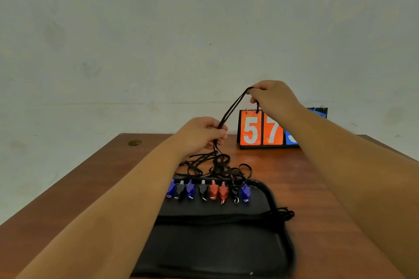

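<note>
Filling most of the view was a plain pale wall, with a brown wooden desk running out from under it. On the desk, right in front of the person, a black zip case lay opened flat, its near half bare and its far half carrying the goods. Back near the wall, off to the right, stood a flip scoreboard showing an orange 5 and 7, with a blue card half hidden behind the right forearm.

Both arms were stretched out over the case. The right hand was up highest, well above the desk, fingers pinching the top of a black lanyard. The left hand sat lower and closer in, fingers curled round the same lanyard further down. So the doubled lanyard ran taut on a slant between the two hands, then dropped from the left hand into a messy tangle of black cords lying on the desk just past the far edge of the case.

A smaller bundle of cord poked out at the case's right edge. Along the far half of the case sat a row of whistles: blue, black, blue, black, red, red, black, blue, side by side. Which whistle the held lanyard belonged to couldn't be made out. Tiny detail: a round brass fitting was set in the desk's far left corner.
</note>
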`<state>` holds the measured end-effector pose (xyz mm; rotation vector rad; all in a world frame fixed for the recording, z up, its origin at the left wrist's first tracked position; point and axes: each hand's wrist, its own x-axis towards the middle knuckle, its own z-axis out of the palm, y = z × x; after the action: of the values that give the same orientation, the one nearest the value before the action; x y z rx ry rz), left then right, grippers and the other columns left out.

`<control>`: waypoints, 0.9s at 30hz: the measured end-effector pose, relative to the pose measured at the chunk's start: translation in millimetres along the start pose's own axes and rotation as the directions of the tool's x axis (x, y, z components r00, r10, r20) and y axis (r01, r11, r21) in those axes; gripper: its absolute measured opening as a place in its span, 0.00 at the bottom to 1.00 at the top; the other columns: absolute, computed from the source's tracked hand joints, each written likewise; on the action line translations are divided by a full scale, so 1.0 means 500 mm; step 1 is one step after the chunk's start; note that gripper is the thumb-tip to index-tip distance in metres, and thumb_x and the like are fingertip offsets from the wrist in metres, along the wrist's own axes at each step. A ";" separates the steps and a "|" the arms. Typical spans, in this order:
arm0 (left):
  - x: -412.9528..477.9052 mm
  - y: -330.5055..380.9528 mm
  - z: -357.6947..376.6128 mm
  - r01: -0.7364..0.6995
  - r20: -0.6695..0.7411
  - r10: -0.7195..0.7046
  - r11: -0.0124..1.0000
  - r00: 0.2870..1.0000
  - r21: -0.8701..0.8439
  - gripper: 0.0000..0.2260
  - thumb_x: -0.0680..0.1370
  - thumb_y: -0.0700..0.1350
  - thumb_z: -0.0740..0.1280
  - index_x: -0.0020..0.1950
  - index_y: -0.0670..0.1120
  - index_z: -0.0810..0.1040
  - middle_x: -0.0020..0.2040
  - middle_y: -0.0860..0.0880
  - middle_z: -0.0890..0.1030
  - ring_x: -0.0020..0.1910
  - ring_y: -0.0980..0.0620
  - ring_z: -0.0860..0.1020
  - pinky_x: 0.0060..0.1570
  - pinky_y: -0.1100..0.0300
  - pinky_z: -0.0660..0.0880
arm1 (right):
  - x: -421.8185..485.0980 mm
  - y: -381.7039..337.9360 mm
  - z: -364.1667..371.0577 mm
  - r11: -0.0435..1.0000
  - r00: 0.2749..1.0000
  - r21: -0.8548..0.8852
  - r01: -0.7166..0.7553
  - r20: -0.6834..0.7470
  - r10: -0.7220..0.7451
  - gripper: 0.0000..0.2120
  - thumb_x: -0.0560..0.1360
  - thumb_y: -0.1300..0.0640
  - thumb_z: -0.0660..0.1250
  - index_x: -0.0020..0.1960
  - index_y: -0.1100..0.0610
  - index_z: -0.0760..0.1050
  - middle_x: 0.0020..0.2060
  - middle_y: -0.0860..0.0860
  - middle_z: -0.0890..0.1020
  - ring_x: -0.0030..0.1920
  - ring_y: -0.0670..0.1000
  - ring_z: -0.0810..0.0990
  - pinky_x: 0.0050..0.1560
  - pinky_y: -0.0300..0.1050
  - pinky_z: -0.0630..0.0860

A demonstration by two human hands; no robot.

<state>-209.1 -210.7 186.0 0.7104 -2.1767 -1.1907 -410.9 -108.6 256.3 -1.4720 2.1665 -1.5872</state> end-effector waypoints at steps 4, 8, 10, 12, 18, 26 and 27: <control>-0.036 -0.010 -0.035 0.013 -0.098 -0.016 1.000 0.995 -0.027 0.07 0.84 0.42 0.70 0.61 0.49 0.85 0.51 0.50 0.90 0.52 0.51 0.88 0.63 0.47 0.83 | -0.035 0.023 -0.024 0.999 0.998 0.009 -0.046 -0.031 0.046 0.11 0.86 0.58 0.62 0.58 0.50 0.83 0.47 0.48 0.85 0.35 0.45 0.75 0.34 0.38 0.72; -0.090 -0.013 -0.065 0.024 -0.133 -0.022 1.000 0.991 0.009 0.07 0.84 0.43 0.71 0.60 0.50 0.86 0.49 0.52 0.90 0.51 0.52 0.88 0.58 0.53 0.84 | -0.092 0.059 -0.044 0.997 0.997 0.037 -0.069 -0.017 0.069 0.11 0.86 0.56 0.63 0.57 0.47 0.84 0.47 0.46 0.86 0.40 0.48 0.78 0.37 0.40 0.74; -0.121 -0.013 -0.075 0.031 -0.152 -0.023 0.998 0.988 0.047 0.07 0.84 0.44 0.71 0.60 0.52 0.86 0.48 0.54 0.89 0.48 0.54 0.87 0.51 0.60 0.84 | -0.122 0.075 -0.056 0.995 0.997 0.066 -0.077 -0.001 0.077 0.08 0.85 0.53 0.66 0.58 0.47 0.84 0.47 0.45 0.86 0.45 0.47 0.82 0.45 0.42 0.79; -0.151 -0.016 -0.085 0.030 -0.174 -0.012 0.994 0.985 0.105 0.06 0.84 0.45 0.71 0.59 0.54 0.86 0.47 0.55 0.89 0.45 0.57 0.87 0.50 0.61 0.83 | -0.151 0.091 -0.065 0.991 0.996 0.105 -0.084 0.018 0.083 0.07 0.84 0.50 0.69 0.59 0.47 0.84 0.48 0.45 0.87 0.49 0.46 0.85 0.51 0.45 0.81; -0.229 -0.030 -0.111 0.058 -0.204 -0.018 0.979 0.979 0.193 0.07 0.84 0.49 0.70 0.59 0.56 0.86 0.45 0.55 0.88 0.39 0.55 0.83 0.46 0.60 0.83 | -0.229 0.121 -0.067 0.985 0.993 0.135 -0.110 0.054 0.104 0.04 0.84 0.50 0.72 0.58 0.47 0.83 0.48 0.47 0.88 0.48 0.47 0.86 0.46 0.39 0.81; -0.319 -0.059 -0.133 0.117 -0.207 -0.024 0.885 0.978 0.450 0.14 0.87 0.58 0.60 0.63 0.62 0.84 0.53 0.60 0.85 0.53 0.51 0.84 0.62 0.49 0.80 | -0.314 0.151 -0.045 0.989 0.993 0.105 -0.102 0.075 0.094 0.06 0.84 0.51 0.71 0.59 0.45 0.84 0.46 0.43 0.89 0.48 0.44 0.86 0.51 0.40 0.82; -0.329 -0.060 -0.131 0.119 -0.209 -0.024 0.883 0.978 0.454 0.15 0.88 0.57 0.58 0.63 0.61 0.85 0.55 0.60 0.84 0.57 0.51 0.83 0.65 0.48 0.79 | -0.322 0.154 -0.043 0.990 0.993 0.097 -0.100 0.077 0.093 0.06 0.84 0.52 0.71 0.59 0.44 0.84 0.47 0.43 0.89 0.48 0.44 0.86 0.49 0.39 0.81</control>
<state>-42.8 -151.3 154.6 1.0664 -2.2961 -0.5892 -385.7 22.4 135.6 -1.3522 2.0541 -1.5611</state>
